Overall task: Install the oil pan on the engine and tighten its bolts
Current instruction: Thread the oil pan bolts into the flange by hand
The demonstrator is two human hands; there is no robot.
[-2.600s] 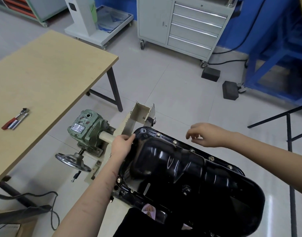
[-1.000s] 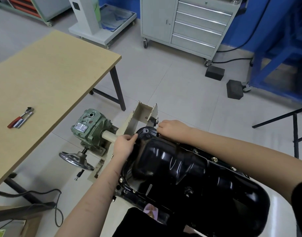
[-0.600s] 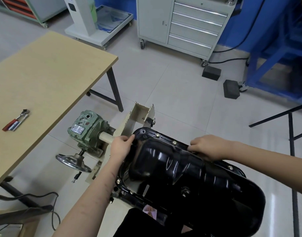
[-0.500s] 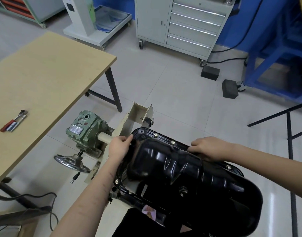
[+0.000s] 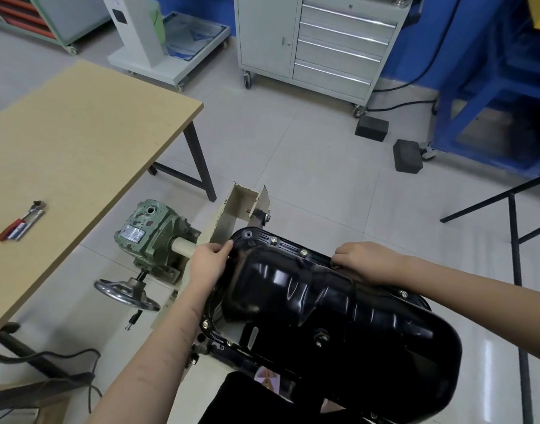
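A glossy black oil pan (image 5: 323,307) sits upside-down on the engine, which is mounted on a cream stand (image 5: 232,209). Several brass-coloured bolts (image 5: 303,252) stand in its flange along the far edge and one on the near-left corner (image 5: 205,324). My left hand (image 5: 209,264) grips the pan's left flange edge. My right hand (image 5: 366,261) rests on the far flange with its fingers curled over a spot on the rim; what lies under the fingertips is hidden.
A green gearbox (image 5: 149,237) with a handwheel (image 5: 126,293) stands left of the stand. A wooden table (image 5: 73,148) at the left carries a ratchet wrench (image 5: 21,224). A grey drawer cabinet (image 5: 320,41), black blocks (image 5: 407,156) and a blue frame (image 5: 495,87) are behind.
My right hand moved from the pan's far-left corner rightwards along the far flange and now rests near its middle. My left hand has stayed on the left edge.
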